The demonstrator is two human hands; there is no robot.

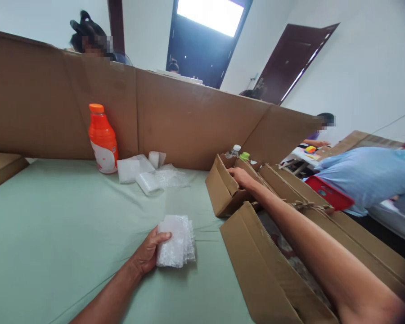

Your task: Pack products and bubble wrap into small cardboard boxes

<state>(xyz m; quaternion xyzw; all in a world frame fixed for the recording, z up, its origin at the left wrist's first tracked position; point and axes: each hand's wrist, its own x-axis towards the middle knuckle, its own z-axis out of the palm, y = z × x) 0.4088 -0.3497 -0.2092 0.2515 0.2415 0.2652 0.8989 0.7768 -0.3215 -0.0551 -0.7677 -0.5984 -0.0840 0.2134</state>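
Note:
My left hand (pixel 150 250) grips a stack of bubble wrap pieces (pixel 176 241) just above the green cloth, its thumb lying across the top sheet. Far to the right, my right hand (pixel 242 178) reaches over the edge of a small cardboard box (pixel 222 186). Its fingers dip inside, so what they touch is hidden. A clear bottle with a white cap (pixel 235 150) and a light green cap (pixel 245 155) show in that box beside the hand. More loose bubble wrap (pixel 148 173) lies at the back of the table.
An orange bottle (pixel 103 139) stands at the back against a cardboard partition (pixel 195 117). Open cardboard boxes (pixel 256 265) line the right side, under my right forearm. Another box (pixel 3 168) sits at the left edge. A person in a blue shirt (pixel 374 175) bends at the right.

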